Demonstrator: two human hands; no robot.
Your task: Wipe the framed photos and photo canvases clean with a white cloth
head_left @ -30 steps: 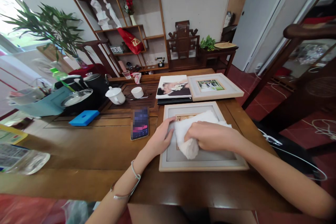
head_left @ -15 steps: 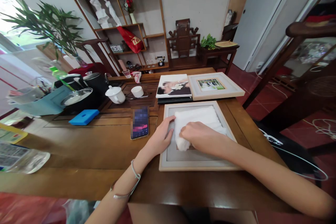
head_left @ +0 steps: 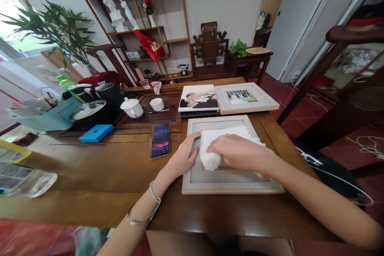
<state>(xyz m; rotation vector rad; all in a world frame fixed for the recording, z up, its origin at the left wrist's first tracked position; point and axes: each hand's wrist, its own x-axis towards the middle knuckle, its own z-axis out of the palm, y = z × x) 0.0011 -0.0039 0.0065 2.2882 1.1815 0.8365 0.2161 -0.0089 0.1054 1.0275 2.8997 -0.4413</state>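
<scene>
A light wooden picture frame (head_left: pixel 231 189) lies flat at the front of the table. A bunched white cloth (head_left: pixel 211 159) rests on its face and covers much of the picture inside. My right hand (head_left: pixel 237 150) presses down on this cloth with its fingers curled into it. At the frame's left side, my left hand (head_left: pixel 187 155) lies with fingers stretched over the edge, the tips near the cloth. A phone (head_left: pixel 160 140) with a lit screen lies left of that hand.
Behind the frame lie a white photo panel (head_left: pixel 198 98) and a second framed picture (head_left: pixel 247 98). A lidded white teacup (head_left: pixel 132 108), a small white cup (head_left: pixel 157 104) and a blue block (head_left: pixel 96 133) stand to the left. A dark chair (head_left: pixel 345 88) is at the right.
My right hand has slid slightly right and up over the frame, dragging the cloth with it. My left hand stays in place.
</scene>
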